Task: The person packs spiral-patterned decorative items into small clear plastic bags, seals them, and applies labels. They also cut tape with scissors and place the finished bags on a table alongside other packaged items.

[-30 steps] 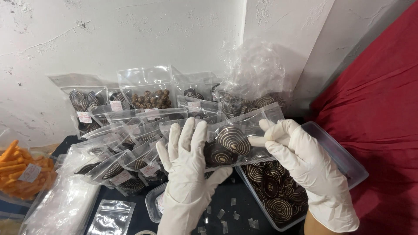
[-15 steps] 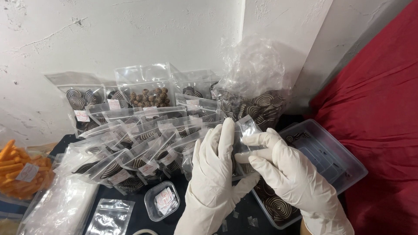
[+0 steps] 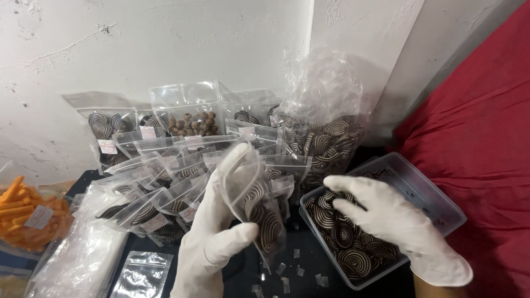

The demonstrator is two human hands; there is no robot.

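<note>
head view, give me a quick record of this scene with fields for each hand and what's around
left hand: white-gloved left hand holds a small clear zip bag of dark spiral-patterned cookies upright
right hand: white-gloved right hand reaches into the clear plastic tub of loose spiral cookies
behind: pile of filled clear zip bags, large open clear bag of cookies
left edge: orange snack sticks

Your right hand (image 3: 395, 221) hides some swirl cookies in the clear tub (image 3: 436, 193). Left of it, the orange snack bag (image 3: 27, 212) is cut off, maybe half gone.

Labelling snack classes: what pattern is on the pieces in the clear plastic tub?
Dark brown and cream spiral swirls on the round pieces in the clear rectangular plastic tub; the head view shows them.
</note>
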